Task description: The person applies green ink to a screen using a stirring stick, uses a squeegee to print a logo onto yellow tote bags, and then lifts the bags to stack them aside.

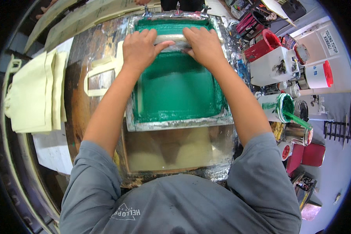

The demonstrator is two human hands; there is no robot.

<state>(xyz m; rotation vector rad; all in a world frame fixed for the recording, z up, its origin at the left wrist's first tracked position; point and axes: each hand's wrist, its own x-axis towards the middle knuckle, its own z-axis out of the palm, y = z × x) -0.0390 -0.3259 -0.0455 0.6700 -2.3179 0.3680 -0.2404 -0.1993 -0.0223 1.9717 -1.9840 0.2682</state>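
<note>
Both my arms reach forward over a screen printing frame (175, 125) whose mesh is coated with green ink (179, 89). Near its far end lies a squeegee (171, 38) with a pale bar, set crosswise. My left hand (141, 48) is closed over its left part, the thumb pointing inward. On its right part my right hand (202, 46) has its fingers wrapped over the bar. The squeegee's blade is hidden. A cream fabric bag (119, 62) sticks out from under the frame's left side, its handle (90, 80) lying on the wooden board.
Stacked cream bags (33, 93) lie at the left. Clamps (178, 8) stand at the frame's far edge. To the right are a green ink tub (275, 107) with a green stick (298, 119), a white jerrycan (271, 66) and a red container (263, 45).
</note>
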